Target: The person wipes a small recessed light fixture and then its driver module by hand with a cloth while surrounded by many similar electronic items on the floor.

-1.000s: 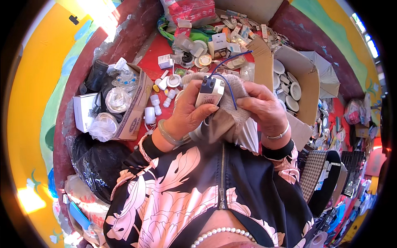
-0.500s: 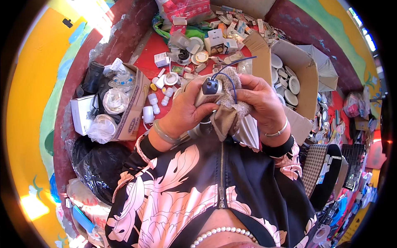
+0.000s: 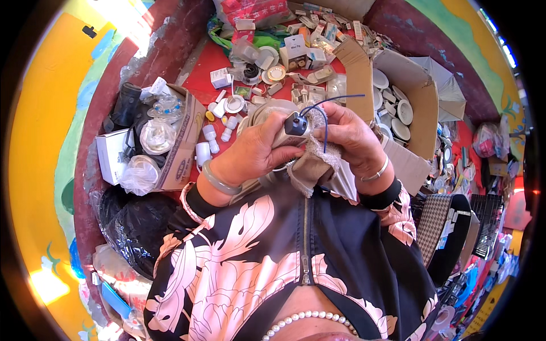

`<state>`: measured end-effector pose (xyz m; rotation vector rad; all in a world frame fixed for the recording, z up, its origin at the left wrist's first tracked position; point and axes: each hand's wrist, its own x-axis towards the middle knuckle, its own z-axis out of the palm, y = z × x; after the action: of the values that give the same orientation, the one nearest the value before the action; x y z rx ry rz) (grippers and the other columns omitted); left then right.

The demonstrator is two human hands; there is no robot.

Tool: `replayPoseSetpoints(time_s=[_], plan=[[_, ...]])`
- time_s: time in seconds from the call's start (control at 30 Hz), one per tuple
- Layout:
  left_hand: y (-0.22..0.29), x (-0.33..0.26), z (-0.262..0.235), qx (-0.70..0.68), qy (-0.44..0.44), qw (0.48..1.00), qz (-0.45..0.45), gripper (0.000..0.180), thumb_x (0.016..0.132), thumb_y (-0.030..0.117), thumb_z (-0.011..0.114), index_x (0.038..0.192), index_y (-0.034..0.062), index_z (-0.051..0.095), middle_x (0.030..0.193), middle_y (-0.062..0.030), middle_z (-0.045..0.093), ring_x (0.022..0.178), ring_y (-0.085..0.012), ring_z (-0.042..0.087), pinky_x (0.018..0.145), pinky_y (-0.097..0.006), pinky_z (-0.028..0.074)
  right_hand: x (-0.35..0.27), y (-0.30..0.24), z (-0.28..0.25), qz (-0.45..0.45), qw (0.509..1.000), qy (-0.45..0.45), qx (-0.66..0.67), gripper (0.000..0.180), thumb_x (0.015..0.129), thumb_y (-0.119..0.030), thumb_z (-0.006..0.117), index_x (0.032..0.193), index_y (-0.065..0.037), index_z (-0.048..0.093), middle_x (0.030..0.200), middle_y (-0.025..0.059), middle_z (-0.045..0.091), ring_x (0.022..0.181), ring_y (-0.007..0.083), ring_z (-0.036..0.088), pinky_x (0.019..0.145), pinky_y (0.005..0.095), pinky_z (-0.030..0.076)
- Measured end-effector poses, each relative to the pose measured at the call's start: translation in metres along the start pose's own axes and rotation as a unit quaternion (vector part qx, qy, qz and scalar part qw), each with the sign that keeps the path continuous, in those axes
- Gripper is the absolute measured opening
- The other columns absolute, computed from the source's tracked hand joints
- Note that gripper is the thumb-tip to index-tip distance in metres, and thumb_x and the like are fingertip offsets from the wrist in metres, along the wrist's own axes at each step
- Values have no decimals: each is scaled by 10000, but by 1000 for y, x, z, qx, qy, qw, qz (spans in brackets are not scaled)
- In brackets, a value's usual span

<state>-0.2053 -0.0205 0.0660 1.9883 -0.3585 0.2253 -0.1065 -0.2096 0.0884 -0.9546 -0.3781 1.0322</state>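
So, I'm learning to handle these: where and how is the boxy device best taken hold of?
Probably by the sides of the device's pale casing, from the left, as the left hand does. It is blocky, its black end tilts up beside blue wires, and the cloth and right hand crowd its right.

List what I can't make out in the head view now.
Head view:
Device: its lower part is hidden by the left hand and the cloth.
Black bag: contents hidden by its dark plastic.
Pink bag: top cut off by the upper edge.
Small boxes: print too small to read.
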Motion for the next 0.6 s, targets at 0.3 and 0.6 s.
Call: replayPoseSetpoints(time_s=[0.3,0.6], plan=[[-2,-3,8,6,20,1000,-16,434,809,230,695,1113,51,442,929,-175,586,854,-356,589,732,-364,458,1,15,-1,-52,997,34,45,272,830,-119,641,1074,-19,573,932,21,628,808,91,598,739,221,485],[-20,-6,17,-114,36,993,-22,388,852,236,656,1132,46,468,931,-67,583,849,-166,595,723,-303,467,3,18,6,-83,978,109,-155,248,842,-101,572,1064,7,579,927,3,616,794,63,570,720,205,466]])
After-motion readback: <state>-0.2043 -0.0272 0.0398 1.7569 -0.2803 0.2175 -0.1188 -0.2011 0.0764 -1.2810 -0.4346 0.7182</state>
